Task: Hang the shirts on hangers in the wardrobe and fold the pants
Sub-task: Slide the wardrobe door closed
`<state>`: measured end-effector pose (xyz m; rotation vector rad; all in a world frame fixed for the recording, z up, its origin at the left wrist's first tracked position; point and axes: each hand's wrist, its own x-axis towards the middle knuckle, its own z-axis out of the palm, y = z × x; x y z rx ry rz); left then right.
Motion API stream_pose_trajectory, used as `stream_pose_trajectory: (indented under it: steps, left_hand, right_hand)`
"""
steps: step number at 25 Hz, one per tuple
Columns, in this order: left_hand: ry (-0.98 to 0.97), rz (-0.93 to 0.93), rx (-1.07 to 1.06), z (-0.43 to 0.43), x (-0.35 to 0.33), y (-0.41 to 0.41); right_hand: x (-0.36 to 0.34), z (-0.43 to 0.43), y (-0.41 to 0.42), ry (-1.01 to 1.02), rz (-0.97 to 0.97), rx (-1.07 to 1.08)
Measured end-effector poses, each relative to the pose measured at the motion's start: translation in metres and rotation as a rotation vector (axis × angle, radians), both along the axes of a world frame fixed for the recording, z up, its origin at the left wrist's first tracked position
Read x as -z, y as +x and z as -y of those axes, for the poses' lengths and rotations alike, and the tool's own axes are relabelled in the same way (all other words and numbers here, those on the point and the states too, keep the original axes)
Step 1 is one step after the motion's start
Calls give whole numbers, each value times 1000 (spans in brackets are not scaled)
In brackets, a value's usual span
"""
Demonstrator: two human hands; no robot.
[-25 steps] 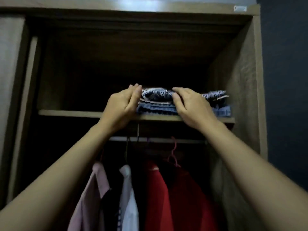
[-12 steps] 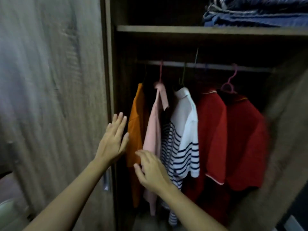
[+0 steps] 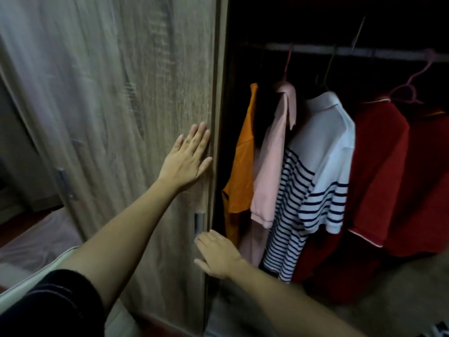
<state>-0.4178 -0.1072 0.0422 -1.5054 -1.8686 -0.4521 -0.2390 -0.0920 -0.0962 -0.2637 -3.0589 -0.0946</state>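
Two hands are at the right edge of the wardrobe door (image 3: 116,113).

1. Left hand (image 3: 184,164): the fingers (image 3: 198,139) are straight and close together. The palm lies flat on the door face, just beside the door's right edge. It holds nothing.
2. Right hand (image 3: 220,255): it sits lower, in front of the door edge. The fingers (image 3: 205,239) are extended and loosely spread, holding nothing. The fingertips reach the door edge just below the metal handle (image 3: 199,222). Contact with the handle itself cannot be confirmed.
3. Left arm: bare to above the elbow, ending in a black sleeve (image 3: 48,307) at the lower left corner.

The open compartment lies to the right of the door. Five shirts hang there from the rail (image 3: 352,51), in this order from the door outward:
- orange shirt (image 3: 239,166), nearest the door edge;
- pink shirt (image 3: 272,166), overlapping the orange one;
- white shirt (image 3: 323,147) with dark stripes on its lower body and sleeve;
- red shirt (image 3: 379,171) with pale trim at the sleeve hem;
- second red shirt (image 3: 427,190), at the right frame edge, under a pink hanger (image 3: 413,90).

A second door panel with its own handle (image 3: 64,183) stands further left, behind the first.
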Motion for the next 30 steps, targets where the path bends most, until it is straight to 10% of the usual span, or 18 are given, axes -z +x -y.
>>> stream_pose_trajectory:
  steps: [12,30]
  left_hand:
    - [237,-120,154,-26,21,-14]
    - [388,-436,385,-82,23,102]
  right_hand:
    - [34,-18,-66,936,493,-78]
    - [7,-36,69,626,357,35]
